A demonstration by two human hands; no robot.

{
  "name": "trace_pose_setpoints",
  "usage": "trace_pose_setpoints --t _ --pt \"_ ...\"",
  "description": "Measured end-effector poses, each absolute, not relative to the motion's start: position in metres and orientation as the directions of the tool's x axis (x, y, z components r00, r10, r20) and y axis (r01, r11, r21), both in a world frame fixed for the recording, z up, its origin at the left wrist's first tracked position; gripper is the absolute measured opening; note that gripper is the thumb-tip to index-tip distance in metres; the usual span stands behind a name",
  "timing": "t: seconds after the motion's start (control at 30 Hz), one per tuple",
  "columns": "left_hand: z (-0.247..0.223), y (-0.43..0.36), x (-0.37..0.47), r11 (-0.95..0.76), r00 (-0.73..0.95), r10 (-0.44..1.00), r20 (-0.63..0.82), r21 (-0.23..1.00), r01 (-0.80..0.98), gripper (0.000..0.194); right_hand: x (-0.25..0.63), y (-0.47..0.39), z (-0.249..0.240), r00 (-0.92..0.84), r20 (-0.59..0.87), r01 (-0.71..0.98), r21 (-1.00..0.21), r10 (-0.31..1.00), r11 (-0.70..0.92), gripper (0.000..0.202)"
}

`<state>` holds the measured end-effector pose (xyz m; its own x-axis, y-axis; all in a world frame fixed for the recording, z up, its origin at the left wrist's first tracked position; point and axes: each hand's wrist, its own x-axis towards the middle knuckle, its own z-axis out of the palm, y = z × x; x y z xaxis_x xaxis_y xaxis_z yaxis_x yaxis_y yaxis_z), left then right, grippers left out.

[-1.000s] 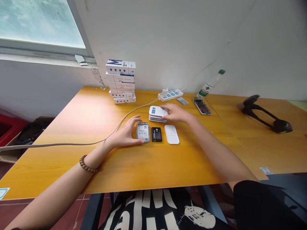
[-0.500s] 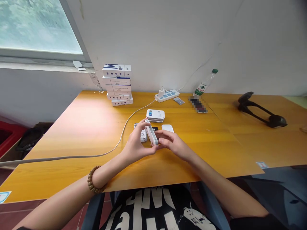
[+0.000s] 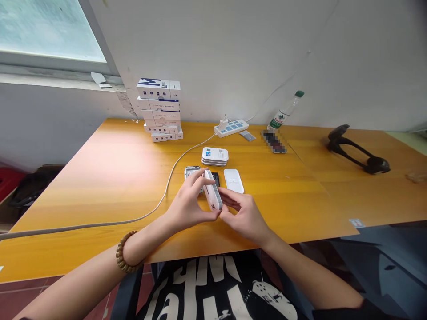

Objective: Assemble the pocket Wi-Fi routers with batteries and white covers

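Note:
My left hand grips a white, round-cornered pocket Wi-Fi router by its ends, fingers on top and thumb below. It is tilted on edge above the table, its side strip facing up. My right hand pinches the lower right end of the same router; the fingertips are partly hidden behind it. Behind my left fingers lies an opened router with its inside showing, partly covered. A black battery peeks out past the held router. To the right, a white back cover lies flat.
Several white routers are stacked behind my hands. A pile of white boxes stands at the back left. A cable runs to a power strip. Farther right are a phone, a bottle and a black stand.
Both hands and the router have come slightly toward me, and the router has turned so more of its printed face shows. My view has shifted a little; the white cover is less hidden.

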<state>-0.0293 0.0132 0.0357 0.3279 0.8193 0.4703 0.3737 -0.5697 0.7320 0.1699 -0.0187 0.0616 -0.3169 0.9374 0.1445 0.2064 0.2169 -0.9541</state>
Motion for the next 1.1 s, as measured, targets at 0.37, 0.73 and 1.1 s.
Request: trace_pose_setpoints --t 0.37,0.73,1.1 --pt "0.042 0.018 -0.040 -0.607 0.378 0.791 0.481 0.695 0.385 0.067 0.164 -0.026 0.049 -0.274 0.201 0.196 -0.946 0.940 0.260 0.071" --pt "0.043 0.011 -0.044 -0.479 0.629 0.724 0.282 0.862 0.165 0.079 0.194 -0.026 0.043 -0.476 0.170 0.255 -0.913 0.863 0.320 0.101" --pt "0.040 0.012 -0.041 -0.294 0.665 0.702 0.255 0.954 -0.056 0.081 0.250 -0.001 0.038 -0.360 0.118 0.212 -0.955 0.925 0.205 0.083"
